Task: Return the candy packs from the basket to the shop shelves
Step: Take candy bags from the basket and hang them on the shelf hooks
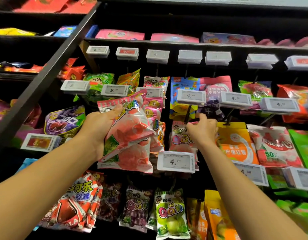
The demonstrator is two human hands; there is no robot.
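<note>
Shelves [46, 70] are filling: left hand [97, 125] gripping several pink packs [130, 134]; right hand [202, 130] pinching one at three o'clock onto its hook [187, 113]; basket unseen.

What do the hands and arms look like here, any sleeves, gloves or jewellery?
Both arms are bare from the frame edge to the wrist: no sleeves in view. The left hand and right hand wear no gloves. No watch, bracelet or ring shows on the visible sides. Nails are too small to judge.
</note>
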